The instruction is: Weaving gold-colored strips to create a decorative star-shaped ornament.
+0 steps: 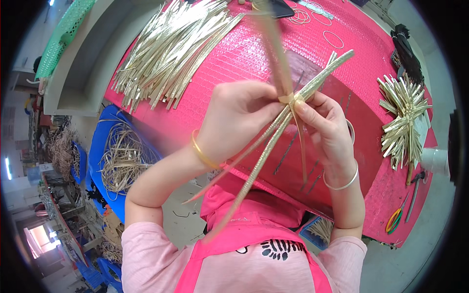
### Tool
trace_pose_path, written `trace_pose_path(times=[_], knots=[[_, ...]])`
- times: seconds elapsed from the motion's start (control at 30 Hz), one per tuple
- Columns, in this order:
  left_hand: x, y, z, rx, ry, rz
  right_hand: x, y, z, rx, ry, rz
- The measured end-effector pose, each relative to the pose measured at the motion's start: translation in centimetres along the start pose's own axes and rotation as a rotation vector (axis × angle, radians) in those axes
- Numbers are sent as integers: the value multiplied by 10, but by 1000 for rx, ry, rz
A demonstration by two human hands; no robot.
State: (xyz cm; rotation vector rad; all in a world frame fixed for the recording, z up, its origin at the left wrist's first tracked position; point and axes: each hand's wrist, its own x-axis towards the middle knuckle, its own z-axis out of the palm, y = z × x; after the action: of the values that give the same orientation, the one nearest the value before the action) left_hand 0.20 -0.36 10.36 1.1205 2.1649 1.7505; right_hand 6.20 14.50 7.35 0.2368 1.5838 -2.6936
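Observation:
Several flat gold strips cross and fold over one another in front of me, above the table. Closed in a pinch, my left hand grips the crossing from its left side. My right hand holds the same crossing from the right, its thumb pressed on top of the strips. One strip stands up from the crossing toward the far edge and is blurred. Others slant to the upper right, and long ends hang down toward my apron. The fingertips partly hide how the strips interlace.
A pile of loose gold strips lies far left on the pink table cover. Woven gold pieces are stacked at right, with scissors nearer. A dark red mat lies under my hands. A blue bin holds tangled strips.

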Motion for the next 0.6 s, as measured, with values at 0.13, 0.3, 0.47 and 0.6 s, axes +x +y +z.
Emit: trace_pose_path(times=[0.13, 0.3, 0.47, 0.6], knots=[[-4, -2, 5, -452, 37, -431, -1, 1, 5, -78, 54, -124], [7, -21, 12, 75, 94, 0, 1, -12, 3, -895, 173, -419], [17, -19, 2, 515, 55, 501, 12, -32, -9, -191, -93, 116], [15, -25, 11, 446, 219, 363, 15, -13, -14, 89, -107, 120]])
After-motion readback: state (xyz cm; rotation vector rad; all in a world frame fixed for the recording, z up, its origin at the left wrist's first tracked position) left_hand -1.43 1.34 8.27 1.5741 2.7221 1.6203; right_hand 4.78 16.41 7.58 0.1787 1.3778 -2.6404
